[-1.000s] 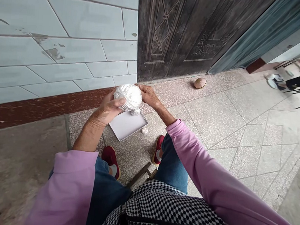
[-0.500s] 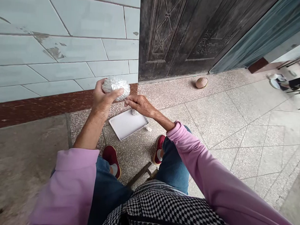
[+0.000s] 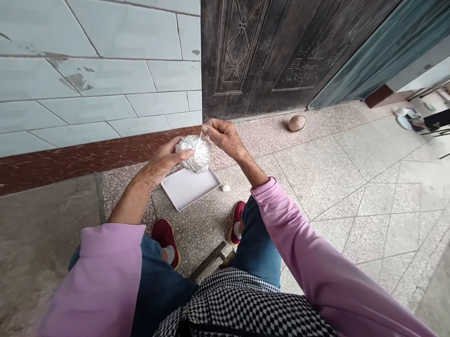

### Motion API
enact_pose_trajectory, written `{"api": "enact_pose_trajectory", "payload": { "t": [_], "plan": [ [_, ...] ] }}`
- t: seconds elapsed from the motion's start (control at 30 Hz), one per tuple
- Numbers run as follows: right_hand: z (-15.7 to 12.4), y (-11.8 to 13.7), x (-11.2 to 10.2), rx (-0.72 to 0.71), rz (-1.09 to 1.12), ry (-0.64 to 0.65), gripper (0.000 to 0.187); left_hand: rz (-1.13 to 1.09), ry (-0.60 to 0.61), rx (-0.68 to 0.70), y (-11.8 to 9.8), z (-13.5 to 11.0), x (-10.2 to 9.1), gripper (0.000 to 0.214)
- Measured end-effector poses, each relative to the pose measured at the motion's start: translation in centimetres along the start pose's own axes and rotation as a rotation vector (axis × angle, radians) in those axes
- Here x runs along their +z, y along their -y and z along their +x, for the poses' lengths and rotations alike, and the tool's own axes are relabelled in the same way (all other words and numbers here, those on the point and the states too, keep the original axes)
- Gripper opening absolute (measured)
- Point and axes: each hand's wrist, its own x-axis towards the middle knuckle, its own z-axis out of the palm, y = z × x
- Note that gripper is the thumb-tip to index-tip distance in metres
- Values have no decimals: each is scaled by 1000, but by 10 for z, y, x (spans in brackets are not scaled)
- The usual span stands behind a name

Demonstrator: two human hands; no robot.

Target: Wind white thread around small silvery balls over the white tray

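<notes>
The left hand (image 3: 163, 161) cupped a crinkled, silvery-white ball (image 3: 194, 154) just above the far edge of a white tray (image 3: 182, 191), while the right hand (image 3: 224, 138) pinched a thin white strand (image 3: 199, 142) rising from it.

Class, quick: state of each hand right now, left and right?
Left hand: closed around the shiny white ball, holding it.
Right hand: pinched closed, apparently holding the thin white strand rising from the ball.

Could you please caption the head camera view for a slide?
Left hand cradles a shiny white ball; right hand reaches above it.
</notes>
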Motion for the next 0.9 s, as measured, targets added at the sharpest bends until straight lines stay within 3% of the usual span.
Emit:
{"api": "enact_pose_trajectory", "payload": {
  "t": [0.13,0.3,0.43,0.57,0.73,0.83,0.9],
  "plan": [
    [3,-10,0,-34,-5,-10,72,-120,137,-60,-4,-5,7,83],
    [12,-29,0,55,-36,-39,72,-217,138,5,-4,-4,10,80],
    [12,-38,9,78,-112,-11,57,-313,-15,60,-4,7,9,93],
    [0,-30,23,75,-276,84,46,-371,-153,149,0,24,3,93],
    [-16,-6,34,135,-314,234,36,-252,-396,187,12,39,-9,84],
    [-19,9,35,167,-259,239,39,-127,-522,186,16,43,-15,97],
    [-19,16,34,170,-219,205,44,4,-540,167,16,42,-18,105]
  ]
}}
